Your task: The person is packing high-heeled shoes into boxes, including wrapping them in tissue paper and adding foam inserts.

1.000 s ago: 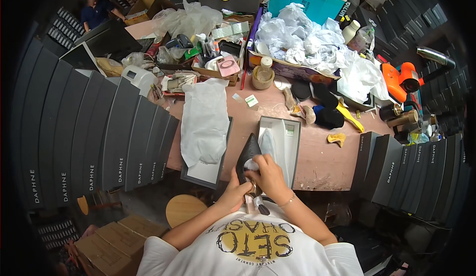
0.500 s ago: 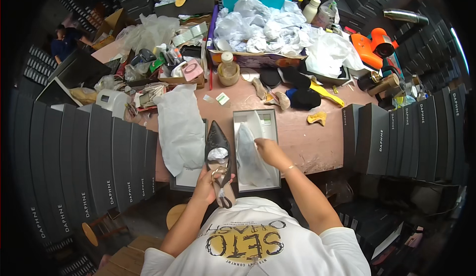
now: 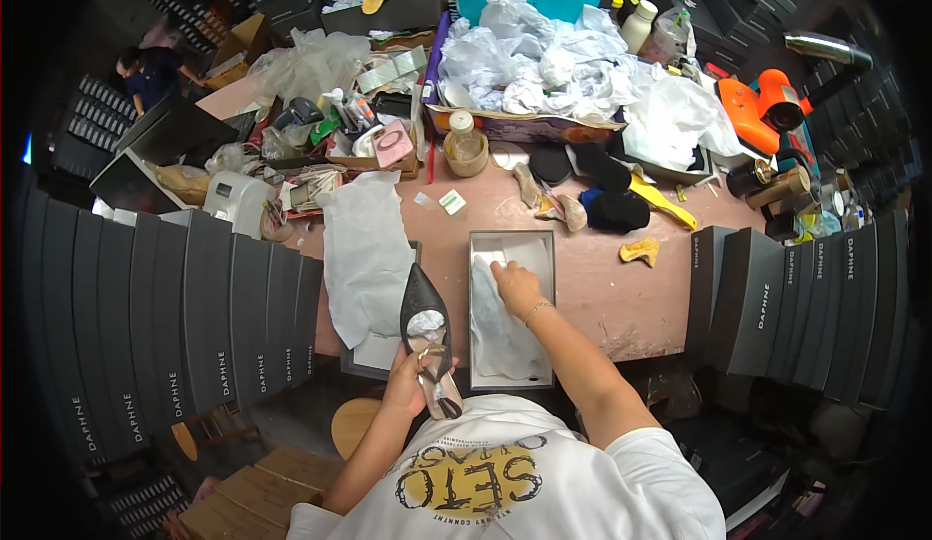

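The left hand (image 3: 408, 385) holds a black pointed shoe (image 3: 417, 288), with the fingers closed around its rear part; the toe points away from the person, and a ball of white paper (image 3: 425, 324) sits inside the opening. The right hand (image 3: 519, 288) is bent over the open box (image 3: 551, 346), with its fingertips at the upper part of a pale wrapped bundle (image 3: 497, 331) (I cannot tell if they pinch it or only touch it). This bundle lies lengthwise in the box, just to the right of the shoe.

To the left of the shoe, a white sheet (image 3: 364, 259) covers most of another box part (image 3: 374, 358). Beyond the hands, on the pinkish table (image 3: 621, 297), there are a small yellow piece (image 3: 639, 252), some dark pads (image 3: 619, 210) and a bottle (image 3: 461, 132) standing in a cup (image 3: 470, 164). Farther back is a heap of crumpled white paper (image 3: 534, 55). Dark grey boxes (image 3: 194, 317) stand in a row at the left side, and others (image 3: 767, 317) at the right. Far at upper left, a co-worker (image 3: 153, 74) in dark clothing is seen.
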### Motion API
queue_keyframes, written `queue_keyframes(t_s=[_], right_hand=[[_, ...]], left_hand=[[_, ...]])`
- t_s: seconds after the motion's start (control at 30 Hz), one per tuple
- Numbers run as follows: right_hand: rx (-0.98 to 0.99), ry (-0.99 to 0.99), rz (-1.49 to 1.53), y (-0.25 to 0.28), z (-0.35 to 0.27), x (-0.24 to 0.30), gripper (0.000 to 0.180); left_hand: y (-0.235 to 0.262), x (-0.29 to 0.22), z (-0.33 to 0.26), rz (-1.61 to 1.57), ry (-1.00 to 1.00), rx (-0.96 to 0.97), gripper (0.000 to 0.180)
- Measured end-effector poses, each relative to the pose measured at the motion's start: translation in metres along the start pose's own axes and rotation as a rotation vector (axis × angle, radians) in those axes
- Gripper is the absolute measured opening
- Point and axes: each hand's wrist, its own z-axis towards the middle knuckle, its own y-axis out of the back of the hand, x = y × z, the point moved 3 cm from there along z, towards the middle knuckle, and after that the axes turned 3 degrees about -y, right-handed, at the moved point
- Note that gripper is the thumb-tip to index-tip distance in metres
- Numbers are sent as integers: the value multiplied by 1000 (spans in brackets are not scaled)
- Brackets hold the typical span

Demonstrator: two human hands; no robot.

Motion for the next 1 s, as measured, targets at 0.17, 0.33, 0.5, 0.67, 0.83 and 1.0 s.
queue_keyframes(t_s=[0.17,0.33,0.5,0.67,0.83,1.0], right_hand=[[-180,125,198,48,-18,-10,18],[-22,-1,1387,134,-40,-33,10],[25,48,1604,143,-15,2,18],[160,100,1123,116,48,122,23],[267,257,1362,96,153,257,28],[135,96,1402,64,189,262,45]], left_hand=[[2,-3,1,-49,-32,-7,48],[22,-3,3,-146,-41,-71,52],[52,0,8,-258,-39,-113,57],[67,-12,-4,-270,-105,-72,53],[94,-12,-13,-289,-149,-84,53],[104,-17,-6,-336,-132,-45,48]])
